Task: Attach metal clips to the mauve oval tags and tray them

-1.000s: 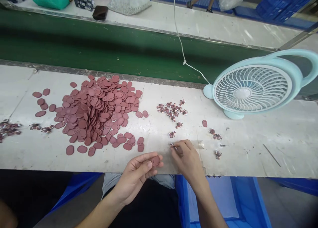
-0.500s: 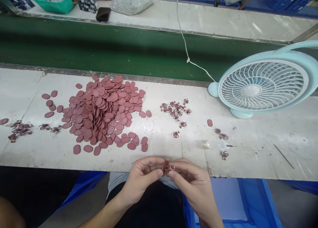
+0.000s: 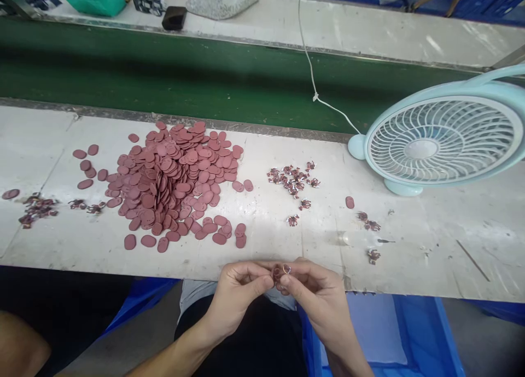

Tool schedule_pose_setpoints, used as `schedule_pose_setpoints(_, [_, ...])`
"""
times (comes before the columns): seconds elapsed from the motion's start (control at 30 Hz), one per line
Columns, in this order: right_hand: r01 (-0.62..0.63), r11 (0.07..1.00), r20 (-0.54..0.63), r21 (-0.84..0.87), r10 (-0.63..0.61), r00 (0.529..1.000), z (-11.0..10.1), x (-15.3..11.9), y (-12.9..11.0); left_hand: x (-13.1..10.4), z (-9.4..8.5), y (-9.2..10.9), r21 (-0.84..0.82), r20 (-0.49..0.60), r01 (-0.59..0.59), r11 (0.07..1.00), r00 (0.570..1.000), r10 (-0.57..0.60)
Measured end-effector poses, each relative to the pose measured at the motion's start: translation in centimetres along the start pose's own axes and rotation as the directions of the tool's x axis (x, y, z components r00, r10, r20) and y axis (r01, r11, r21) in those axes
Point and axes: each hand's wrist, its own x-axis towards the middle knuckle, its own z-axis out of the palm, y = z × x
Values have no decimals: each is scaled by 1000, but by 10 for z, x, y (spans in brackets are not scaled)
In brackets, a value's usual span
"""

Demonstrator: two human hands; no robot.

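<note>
Just over the bench's front edge, my left hand (image 3: 240, 292) and my right hand (image 3: 318, 289) meet with fingertips pinched. Between them is a small reddish-brown piece (image 3: 278, 273) with a white and orange detail on its right side. Fingers cover much of it, so I cannot make out whether it is one part or two. Beyond my left hand lies a big heap of flat reddish-brown oval discs (image 3: 176, 174), some with small holes. A cluster of small brown and white figure-like pieces (image 3: 291, 179) lies beyond my right hand.
A pale blue fan (image 3: 445, 141) stands at the right, its white cord (image 3: 309, 65) running back. More small brown pieces (image 3: 39, 208) lie at the far left. A thin dark stick (image 3: 473, 260) rests at the right. Below the bench is a blue crate (image 3: 429, 333).
Both hands stay pinched together while the small piece turns slightly and rises a little between the fingertips. The whole scene has shifted slightly as my head moved.
</note>
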Motion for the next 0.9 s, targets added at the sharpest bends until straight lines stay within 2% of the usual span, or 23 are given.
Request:
schedule_pose_setpoints(0.13, [22,999,-27,40,-21,999,-1,1,8,3,1,-5,19,9,-36,999,999,36])
schedule_pose_setpoints(0.27, [-4,984,-40,177,11,999,-7,1,22,2,4,-10,100,-13,-110,989,994,111])
schedule_pose_setpoints(0.33, [-32,959,-76,281,56,996,-17,-3,27,2,-1,-5,211,12,-155,965,988,156])
schedule_pose_setpoints(0.37, [-37,944,-109,328,77,991,-25,-7,28,4,-6,1,322,35,-195,927,980,194])
schedule_pose_setpoints(0.4, [-35,930,-149,365,95,984,-36,-12,29,7,-14,9,464,73,-250,850,967,244])
schedule_pose_setpoints(0.43, [-24,922,-198,386,108,974,-50,-20,30,12,-23,19,632,125,-309,710,946,300])
schedule_pose_setpoints(0.47, [1,920,-258,392,109,960,-66,-28,31,18,-34,29,779,212,-371,505,915,345])
schedule_pose_setpoints(0.5, [33,922,-323,385,101,941,-84,-38,32,24,-46,41,855,324,-431,287,878,353])
schedule_pose_setpoints(0.53, [75,926,-396,369,84,914,-104,-48,33,32,-57,51,877,422,-470,100,852,308])
schedule_pose_setpoints(0.57, [123,929,-470,348,60,881,-125,-58,35,39,-67,60,872,483,-487,-47,842,239])
schedule_pose_setpoints(0.6, [165,932,-536,324,37,844,-146,-68,37,46,-76,67,844,535,-514,-154,830,161])
schedule_pose_setpoints(0.63, [208,935,-600,286,6,800,-168,-77,40,52,-83,72,817,561,-534,-218,824,81])
schedule_pose_setpoints(0.7, [271,948,-710,168,-74,701,-210,-92,46,62,-91,77,794,567,-545,-271,824,6])
schedule_pose_setpoints(0.77, [289,956,-790,45,-143,596,-250,-102,56,68,-94,76,795,566,-545,-265,824,1])
schedule_pose_setpoints(0.83, [250,967,-848,-55,-177,500,-285,-105,70,70,-94,76,798,574,-548,-250,818,39])
schedule_pose_setpoints(0.9, [141,982,-883,-128,-177,434,-314,-104,88,70,-91,76,821,549,-518,-239,831,88])
